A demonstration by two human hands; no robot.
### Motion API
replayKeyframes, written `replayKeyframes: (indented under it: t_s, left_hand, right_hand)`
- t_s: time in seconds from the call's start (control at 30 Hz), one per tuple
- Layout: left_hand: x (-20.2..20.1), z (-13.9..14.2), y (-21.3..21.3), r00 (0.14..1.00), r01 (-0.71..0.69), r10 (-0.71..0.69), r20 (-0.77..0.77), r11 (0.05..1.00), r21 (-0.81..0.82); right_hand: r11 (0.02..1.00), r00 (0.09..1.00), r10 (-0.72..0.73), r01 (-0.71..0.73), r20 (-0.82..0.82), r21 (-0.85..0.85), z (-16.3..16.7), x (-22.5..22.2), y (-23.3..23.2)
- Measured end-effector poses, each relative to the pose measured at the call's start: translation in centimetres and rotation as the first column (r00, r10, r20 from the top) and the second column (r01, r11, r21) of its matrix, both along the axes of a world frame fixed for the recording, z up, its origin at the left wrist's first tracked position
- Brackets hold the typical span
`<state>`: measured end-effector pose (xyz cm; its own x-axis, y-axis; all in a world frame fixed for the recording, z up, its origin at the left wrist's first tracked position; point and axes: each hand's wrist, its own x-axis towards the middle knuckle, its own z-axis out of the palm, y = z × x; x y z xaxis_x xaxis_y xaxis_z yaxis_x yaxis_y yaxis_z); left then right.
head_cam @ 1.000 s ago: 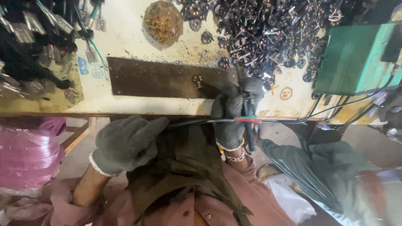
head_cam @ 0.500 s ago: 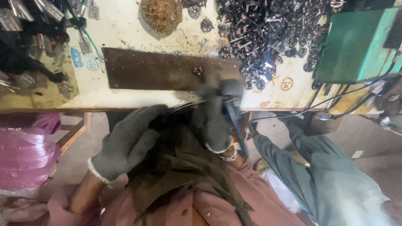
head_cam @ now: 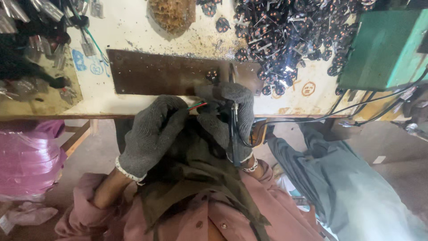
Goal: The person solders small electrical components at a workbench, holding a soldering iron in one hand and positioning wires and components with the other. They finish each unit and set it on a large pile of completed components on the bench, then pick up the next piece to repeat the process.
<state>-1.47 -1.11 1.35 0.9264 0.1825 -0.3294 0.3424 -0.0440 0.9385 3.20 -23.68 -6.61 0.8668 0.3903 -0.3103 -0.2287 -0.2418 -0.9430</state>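
Just below the brown metal plate [head_cam: 156, 71], thin red and green wires [head_cam: 196, 106] are pinched closed by the gloved left hand [head_cam: 151, 134], the gloved right hand [head_cam: 229, 118] clenching a black tool [head_cam: 234, 134]; light, floppy wires seem best gripped near their ends.

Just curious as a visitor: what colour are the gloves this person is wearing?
Dark grey knit with whitish cuffs, on the left hand and the right hand; the head view shows them clearly.

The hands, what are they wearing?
Both the left hand and the right hand wear dark grey knitted gloves with pale cuffs. The right wrist has a beaded bracelet. Pink sleeves are pushed up the arms.
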Motion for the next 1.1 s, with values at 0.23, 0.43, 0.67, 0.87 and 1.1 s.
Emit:
replayKeyframes:
  t_s: [0.23,0.43,0.67,0.87,1.1]
  left_hand:
    - [-0.3,0.3,-0.2,0.980,-0.038,0.015,0.199,0.993,0.108]
    - [-0.4,0.8,-0.4,0.954,-0.247,0.174,-0.245,0.919,-0.307]
    - [-0.3,0.7,0.7,0.988,0.139,-0.146,-0.041,0.981,-0.134]
    - [0.1,0.6,-0.2,0.994,0.093,-0.087,-0.070,0.991,0.093]
    - [-0.3,0.1,-0.8,0.998,0.050,-0.052,-0.026,0.997,-0.065]
  right_hand:
    - [0.988,0.987,0.079,-0.058,0.141,-0.145,5.7,2.6,3.0]
    - [0.775,0.991,0.135,-0.112,-0.010,-0.622,7.1,2.4,4.9]
    - [0.937,0.934,-0.114,0.215,-0.340,0.276,2.7,1.7,0.2]
    - [0.867,0.867,-0.108,0.321,-0.486,0.381,5.1,2.4,0.7]
    - [0.937,0.952,0.283,-0.250,0.112,-0.245,6.5,4.2,3.2]
